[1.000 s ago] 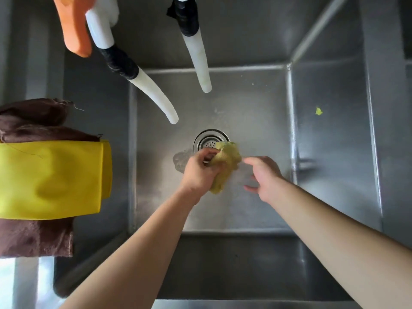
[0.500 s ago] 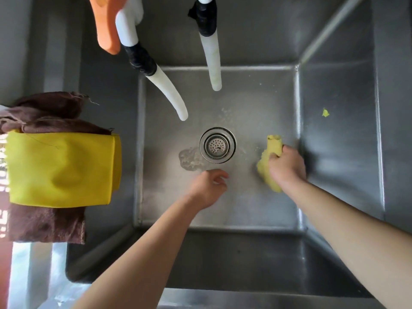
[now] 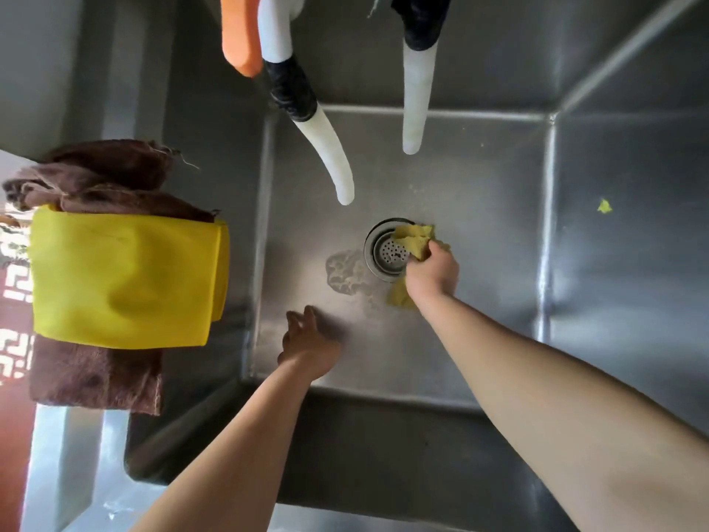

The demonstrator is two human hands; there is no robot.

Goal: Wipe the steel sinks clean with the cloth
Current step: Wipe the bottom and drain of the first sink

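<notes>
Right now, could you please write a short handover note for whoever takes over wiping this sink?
Right hand grips the yellow-green cloth, pressed at the right edge of the drain strainer.
Left hand is open, holding nothing, over the sink floor near the front left.
Done: cannot tell how much has been wiped.
Left: the wet patch left of the drain, and the small yellow-green scrap stuck on the right wall.

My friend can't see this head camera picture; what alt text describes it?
A person's right hand grips a yellow cloth at the drain of a steel sink, while the left hand rests open on the sink floor. Yellow and brown cloths hang over the left rim.
</notes>
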